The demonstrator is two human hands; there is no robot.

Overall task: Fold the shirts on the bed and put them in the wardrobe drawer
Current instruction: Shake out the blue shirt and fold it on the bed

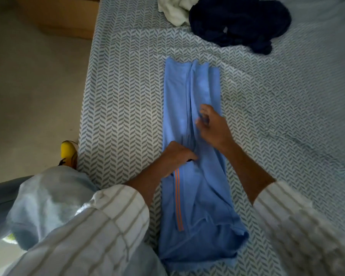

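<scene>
A light blue shirt [195,156] lies on the bed [127,96], folded lengthwise into a long narrow strip that runs from the near edge toward the middle of the mattress, with a pair of orange stripes [178,198] showing along its near half. The left hand [177,156] rests on the strip about midway, knuckles up and fingers curled down into the cloth at the centre fold; it seems to be gripping the fabric, though the fingertips are hidden. The right hand [211,126] sits just beyond it, fingers bent and blurred, bunching a fold of the same shirt. Both forearms come out of pale striped sleeves [108,226]. At the far side of the bed, well apart from the blue shirt, a dark navy garment [239,22] lies crumpled, touching a white one [173,10] beside it. The bed sheet has a grey-and-white herringbone pattern. On the floor by the bed's left edge a yellow shoe [68,154] shows.
</scene>
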